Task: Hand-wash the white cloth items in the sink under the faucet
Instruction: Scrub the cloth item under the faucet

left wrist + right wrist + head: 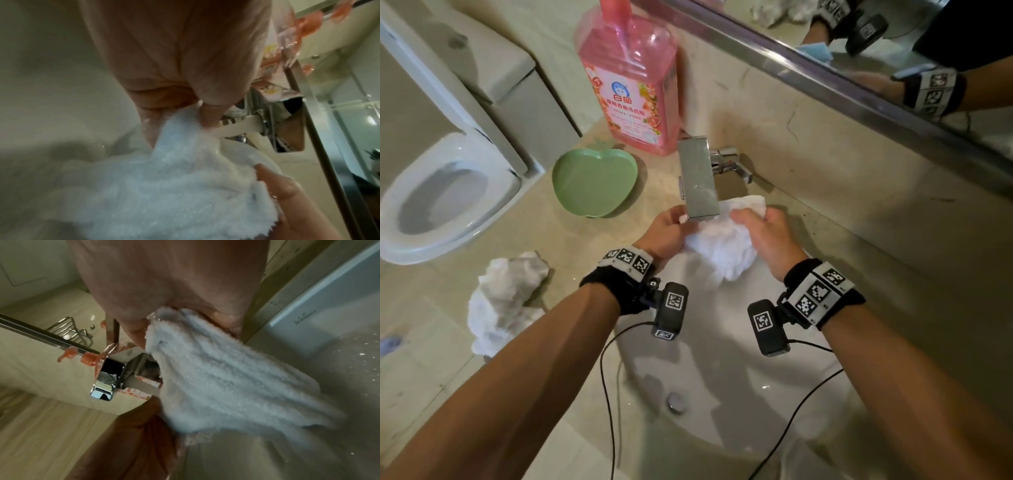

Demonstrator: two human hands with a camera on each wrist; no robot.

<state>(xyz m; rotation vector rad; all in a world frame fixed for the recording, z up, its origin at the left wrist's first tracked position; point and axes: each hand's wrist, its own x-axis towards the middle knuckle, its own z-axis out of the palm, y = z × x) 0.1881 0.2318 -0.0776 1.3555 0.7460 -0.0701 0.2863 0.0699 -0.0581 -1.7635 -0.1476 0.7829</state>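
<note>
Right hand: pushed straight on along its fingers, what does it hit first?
Probably the faucet spout: the right hand grips the white cloth pointing up-left, close beside it. Depth is unclear; it might pass underneath.

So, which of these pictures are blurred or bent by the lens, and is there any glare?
Head view: mostly sharp, but wide-angle bending curves the mirror frame, with slight glare on the faucet. Left wrist view: soft all over; the left hand fills it, blurred. Right wrist view: the white cloth is motion-smeared, with bright glints on the sink wall.
</note>
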